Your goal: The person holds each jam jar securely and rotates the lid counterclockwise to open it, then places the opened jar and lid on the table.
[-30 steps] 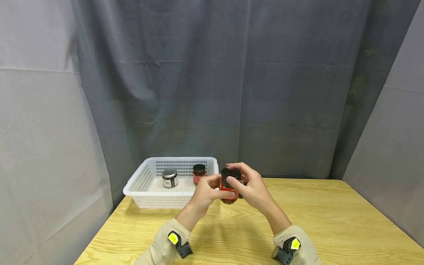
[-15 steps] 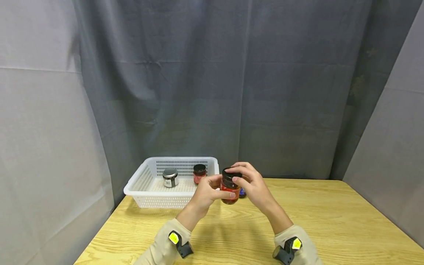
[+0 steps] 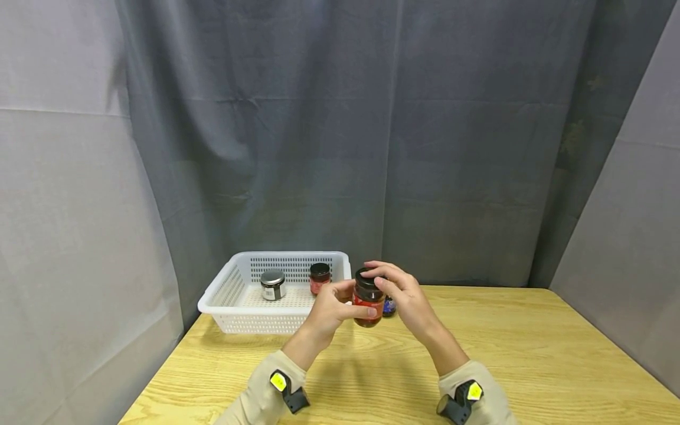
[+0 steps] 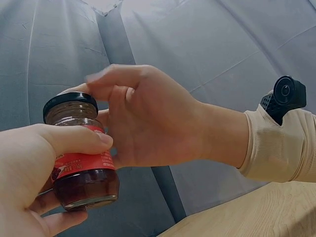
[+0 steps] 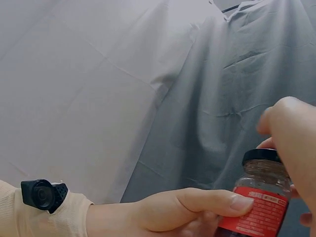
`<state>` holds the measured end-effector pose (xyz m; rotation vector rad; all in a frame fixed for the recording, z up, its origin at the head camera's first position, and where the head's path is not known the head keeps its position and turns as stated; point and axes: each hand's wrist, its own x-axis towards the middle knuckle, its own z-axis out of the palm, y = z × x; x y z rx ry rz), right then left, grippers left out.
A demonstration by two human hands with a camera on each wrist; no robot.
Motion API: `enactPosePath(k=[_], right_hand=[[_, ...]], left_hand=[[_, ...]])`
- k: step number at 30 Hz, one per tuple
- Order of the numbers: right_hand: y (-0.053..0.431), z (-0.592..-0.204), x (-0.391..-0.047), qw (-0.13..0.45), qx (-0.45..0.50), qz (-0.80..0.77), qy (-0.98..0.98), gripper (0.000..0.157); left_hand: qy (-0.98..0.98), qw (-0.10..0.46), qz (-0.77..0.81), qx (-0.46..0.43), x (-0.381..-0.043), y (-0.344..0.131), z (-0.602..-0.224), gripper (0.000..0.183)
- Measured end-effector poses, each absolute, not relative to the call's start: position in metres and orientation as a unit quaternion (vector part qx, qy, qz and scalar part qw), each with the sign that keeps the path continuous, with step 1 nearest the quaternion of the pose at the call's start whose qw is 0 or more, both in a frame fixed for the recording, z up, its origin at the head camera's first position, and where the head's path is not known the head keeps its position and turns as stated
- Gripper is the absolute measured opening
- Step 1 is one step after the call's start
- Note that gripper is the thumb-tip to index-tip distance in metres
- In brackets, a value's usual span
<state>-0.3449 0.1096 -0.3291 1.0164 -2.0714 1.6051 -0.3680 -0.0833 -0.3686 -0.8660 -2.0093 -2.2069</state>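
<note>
My left hand (image 3: 330, 307) grips a glass jar (image 4: 88, 183) with a red label and dark contents, thumb across the label. The jar is held up in front of me, slightly tilted in the left wrist view. Its black lid (image 4: 71, 99) is on. My right hand (image 3: 409, 298) is at the lid from the right. In the left wrist view its fingers reach behind and over the lid, while the blurred thumb is raised above the rim. The right wrist view shows the jar's printed label (image 5: 261, 210) beside the left thumb.
A white perforated basket (image 3: 249, 321) stands on the wooden table (image 3: 520, 354) at the left. Inside are a silver-lidded jar (image 3: 273, 286) and a black-lidded red jar (image 3: 320, 278). A blue-labelled jar (image 3: 389, 307) stands behind the held jar. Grey curtains (image 3: 297, 147) hang behind.
The right fingers have shifted around the lid, and the thumb has moved from the lid's front to its right side. The jar in my left hand stays almost in place.
</note>
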Motion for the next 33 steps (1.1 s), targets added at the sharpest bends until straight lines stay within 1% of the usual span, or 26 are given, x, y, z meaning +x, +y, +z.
enactPosePath(k=[3, 5, 13, 19, 26, 33], right_hand=[[0.1059, -0.3304, -0.3447, 0.195, 0.346, 0.544, -0.739, 0.019], [0.1036, -0.3311, -0.345, 0.214, 0.333, 0.533, -0.748, 0.016], [0.1031, -0.3311, -0.3444, 0.247, 0.304, 0.509, -0.767, 0.018], [0.1053, -0.3295, -0.344, 0.245, 0.308, 0.487, -0.78, 0.019], [0.1052, -0.3301, -0.3445, 0.239, 0.318, 0.492, -0.774, 0.027], [0.1055, -0.3301, -0.3452, 0.221, 0.328, 0.5, -0.771, 0.024]], left_hand=[[-0.647, 0.015, -0.708, -0.282, -0.3678, -0.0828, -0.3688, 0.05], [-0.647, 0.015, -0.708, -0.283, -0.3674, -0.0825, -0.3691, 0.049], [-0.654, 0.016, -0.705, -0.274, -0.3672, -0.0823, -0.3708, 0.049], [-0.645, 0.014, -0.713, -0.273, -0.3674, -0.0835, -0.3714, 0.049], [-0.645, 0.016, -0.715, -0.27, -0.3673, -0.0838, -0.3695, 0.049], [-0.643, 0.017, -0.716, -0.271, -0.368, -0.0838, -0.3689, 0.05]])
